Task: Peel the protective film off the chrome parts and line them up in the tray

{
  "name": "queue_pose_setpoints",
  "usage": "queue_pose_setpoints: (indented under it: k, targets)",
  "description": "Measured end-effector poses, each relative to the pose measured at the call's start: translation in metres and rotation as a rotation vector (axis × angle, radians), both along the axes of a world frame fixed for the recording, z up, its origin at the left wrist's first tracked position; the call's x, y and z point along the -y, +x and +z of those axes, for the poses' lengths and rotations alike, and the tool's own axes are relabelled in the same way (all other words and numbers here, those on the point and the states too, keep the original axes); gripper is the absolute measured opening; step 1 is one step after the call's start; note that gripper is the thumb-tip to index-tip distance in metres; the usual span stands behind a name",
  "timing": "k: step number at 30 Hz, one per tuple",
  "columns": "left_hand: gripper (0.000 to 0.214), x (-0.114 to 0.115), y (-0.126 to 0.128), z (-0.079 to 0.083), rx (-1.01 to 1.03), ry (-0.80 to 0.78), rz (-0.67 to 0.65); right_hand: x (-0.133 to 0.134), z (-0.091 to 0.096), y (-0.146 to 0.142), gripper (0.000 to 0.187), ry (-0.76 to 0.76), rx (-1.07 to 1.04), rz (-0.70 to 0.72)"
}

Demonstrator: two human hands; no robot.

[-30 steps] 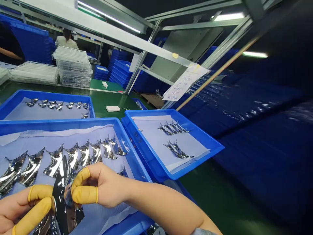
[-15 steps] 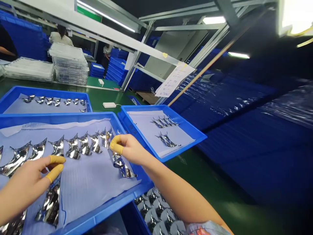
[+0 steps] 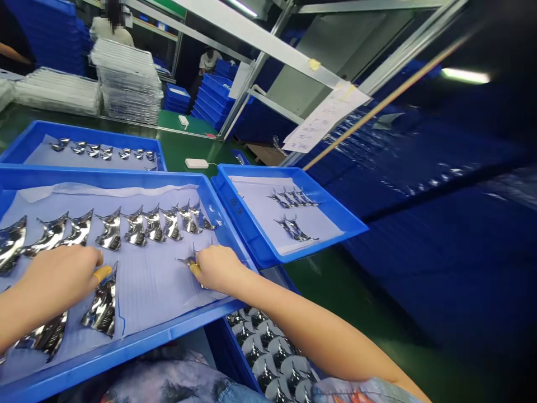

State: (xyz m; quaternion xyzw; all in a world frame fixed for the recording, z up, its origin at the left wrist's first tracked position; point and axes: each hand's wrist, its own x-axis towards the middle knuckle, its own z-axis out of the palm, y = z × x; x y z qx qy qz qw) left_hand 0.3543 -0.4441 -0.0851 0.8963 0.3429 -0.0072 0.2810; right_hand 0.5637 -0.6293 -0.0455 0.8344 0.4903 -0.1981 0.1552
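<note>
Right hand [image 3: 218, 270] pinches 1 mirror-smooth spiked piece [image 3: 187, 261] over pale sheeting [image 3: 155, 280]; left hand [image 3: 62, 274], narrowly parted, near 1 flared piece [image 3: 101, 308].

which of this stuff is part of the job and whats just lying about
Seems part of the job:
shiny part at the right hand
shiny parts lying in rows, some near the left hand
front tray
probably right tray, holding similar pieces

Seems just about:
white box
paper, hung up
clear trays, stacked

Right hand [image 3: 221, 270] at shiny piece [image 3: 185, 261] in tray [image 3: 168, 334]
</note>
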Motion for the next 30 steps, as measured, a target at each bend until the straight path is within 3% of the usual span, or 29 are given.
queue_pose_setpoints:
  k: [6,9,13,16,20,26,30]
  targets:
    - [0.031,0.009,0.017,0.004,-0.255,0.137,-0.068,-0.021,0.032,0.000,0.039,0.000,0.028,0.124]
    - [0.034,0.013,0.025,0.000,-0.254,0.138,-0.066,-0.034,0.036,-0.010,0.038,0.008,-0.003,0.201]
    - [0.022,0.014,0.030,-0.002,-0.142,0.068,0.004,-0.050,0.034,-0.025,0.037,0.019,-0.058,0.299]
    - [0.020,0.013,0.028,0.007,0.042,-0.066,0.081,-0.056,0.038,-0.030,0.038,0.050,-0.098,0.342]
    - [0.026,0.015,0.020,0.028,0.369,-0.371,0.143,-0.056,0.044,-0.023,0.034,0.090,-0.191,0.381]
    - [0.047,0.025,0.017,0.039,0.708,-0.783,0.339,-0.047,0.028,-0.010,0.022,0.283,-0.926,0.385]
    - [0.043,0.034,0.019,0.041,0.774,-0.976,0.416,-0.041,0.017,-0.016,0.013,0.562,-1.171,0.360]
